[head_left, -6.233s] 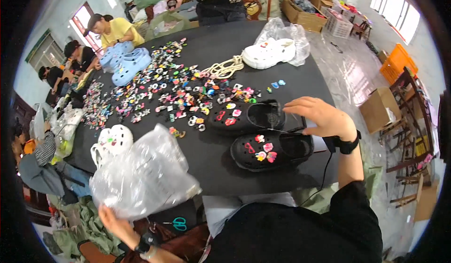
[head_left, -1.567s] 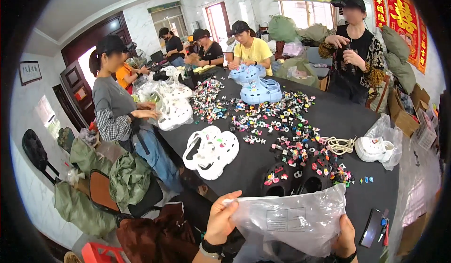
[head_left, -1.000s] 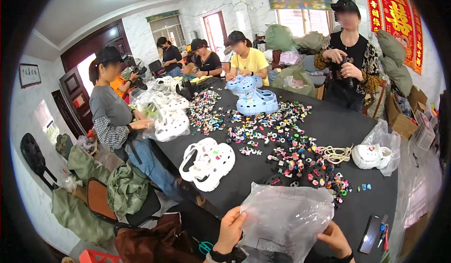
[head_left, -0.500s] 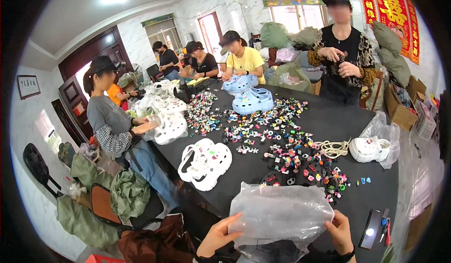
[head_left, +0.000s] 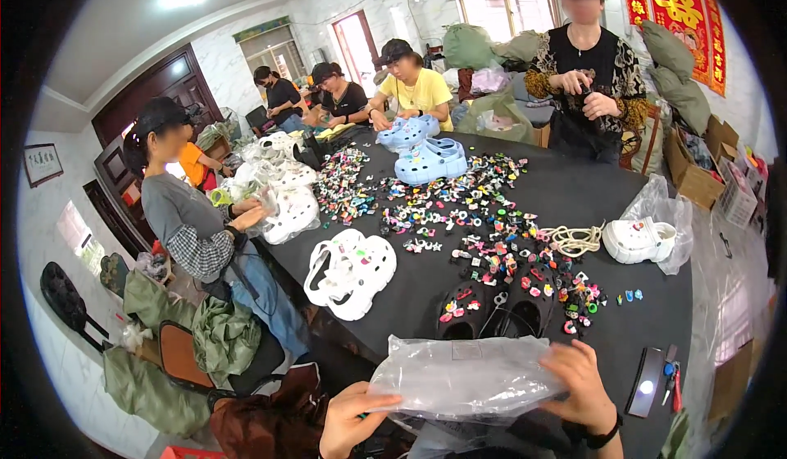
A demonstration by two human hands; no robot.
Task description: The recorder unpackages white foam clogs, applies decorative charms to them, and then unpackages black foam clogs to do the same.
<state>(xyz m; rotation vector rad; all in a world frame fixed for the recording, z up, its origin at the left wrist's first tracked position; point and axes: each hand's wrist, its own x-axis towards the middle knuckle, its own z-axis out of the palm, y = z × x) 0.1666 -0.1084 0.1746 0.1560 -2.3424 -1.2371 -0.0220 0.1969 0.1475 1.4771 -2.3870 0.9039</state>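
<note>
A clear plastic bag (head_left: 467, 381) is stretched between my two hands at the table's near edge. My left hand (head_left: 352, 418) is closed, pinching the bag's left end between thumb and fingers. On the right end, my right hand (head_left: 584, 389) grips the plastic, with its fingers over the edge and slightly blurred. Just beyond the bag, a pair of black clogs (head_left: 531, 295) decorated with colourful charms lies on the black table, joined by a thin tie. Loose shoe charms (head_left: 492, 213) spread behind the clogs.
White clogs (head_left: 352, 274) lie to the left, and another white pair (head_left: 639, 240) sits by a bag at right. Cream cord (head_left: 574, 240), a phone (head_left: 646, 381) and a red-handled tool (head_left: 674, 385) are nearby. Blue clogs (head_left: 430, 161) stand farther back. Several people work around the table.
The bag has moved left and toward me, uncovering the black clogs behind it. My right hand has shifted up over the bag's right end. The whole view has shifted slightly.
</note>
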